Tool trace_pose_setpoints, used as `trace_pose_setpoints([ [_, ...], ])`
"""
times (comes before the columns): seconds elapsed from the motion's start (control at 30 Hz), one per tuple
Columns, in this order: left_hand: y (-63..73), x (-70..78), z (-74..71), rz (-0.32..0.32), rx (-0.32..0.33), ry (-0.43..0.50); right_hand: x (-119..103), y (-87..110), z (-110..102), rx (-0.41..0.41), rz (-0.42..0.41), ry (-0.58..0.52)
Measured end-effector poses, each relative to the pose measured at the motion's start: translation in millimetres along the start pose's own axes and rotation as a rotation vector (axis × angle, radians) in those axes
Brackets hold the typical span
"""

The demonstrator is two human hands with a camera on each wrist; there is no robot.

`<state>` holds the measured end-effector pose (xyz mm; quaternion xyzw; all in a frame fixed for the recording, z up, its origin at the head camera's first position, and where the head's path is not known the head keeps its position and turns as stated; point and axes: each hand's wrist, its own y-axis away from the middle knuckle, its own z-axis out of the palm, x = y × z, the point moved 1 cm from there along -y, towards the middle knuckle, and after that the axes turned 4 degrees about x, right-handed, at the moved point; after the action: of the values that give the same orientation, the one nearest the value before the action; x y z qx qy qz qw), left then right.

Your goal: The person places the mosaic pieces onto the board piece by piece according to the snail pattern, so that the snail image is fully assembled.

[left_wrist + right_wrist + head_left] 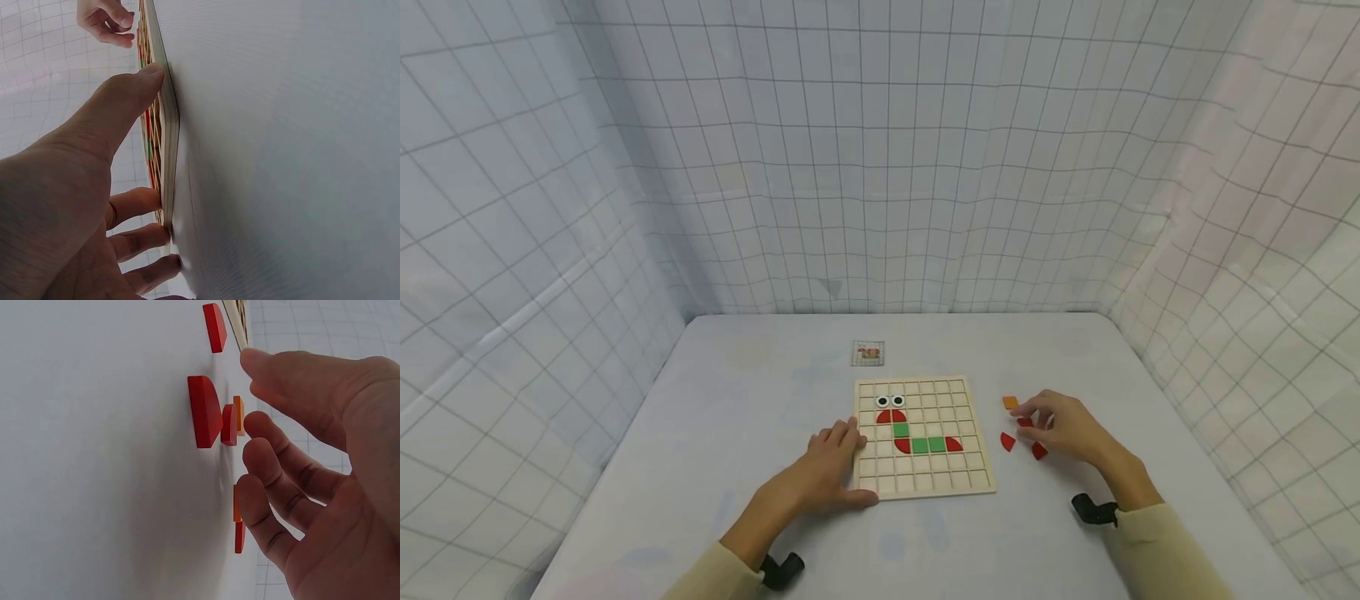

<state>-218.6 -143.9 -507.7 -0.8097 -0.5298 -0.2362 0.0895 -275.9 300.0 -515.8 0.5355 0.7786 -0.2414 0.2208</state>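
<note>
My left hand (pixel 831 467) rests at the near left corner of a wooden grid board (pixel 925 481). Its thumb lies along the near edge and its fingertips touch the left edge. On the board are two round eye pieces (pixel 898 401), red quarter-round pieces (pixel 902 447) and green square tiles (pixel 919 446). To the board's right, my right hand (pixel 1063 421) hovers low over loose pieces, thumb and fingers apart with nothing between them. Under and beside it lie several red quarter-round pieces (pixel 204 412) and orange pieces (pixel 236 503); the hand partly hides some in the head view.
A small picture card (pixel 868 353) with a coloured figure on a grid lies beyond the board. White table (pixel 737 392) surrounds the board, with gridded white curtains (pixel 887 167) behind and at both sides. Dark wrist camera mounts (pixel 1093 509) sit near both sleeves.
</note>
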Motion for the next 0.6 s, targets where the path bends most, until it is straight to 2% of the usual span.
trace_pose_setpoints([
  [0.3, -0.2, 1.7, -5.6, 0.012, 0.008, -0.006, -0.7, 2.5, 7.2, -0.036, -0.026, -0.028],
  [0.43, -1.1, 0.0, -4.3, 0.005, 0.007, -0.003, -3.0, 1.0, 12.9, -0.066, -0.079, -0.025],
  [0.6, -0.7, -0.9, -0.8, 0.004, 0.0, -0.003, -2.4, 0.9, 14.7, -0.1, -0.104, -0.017],
])
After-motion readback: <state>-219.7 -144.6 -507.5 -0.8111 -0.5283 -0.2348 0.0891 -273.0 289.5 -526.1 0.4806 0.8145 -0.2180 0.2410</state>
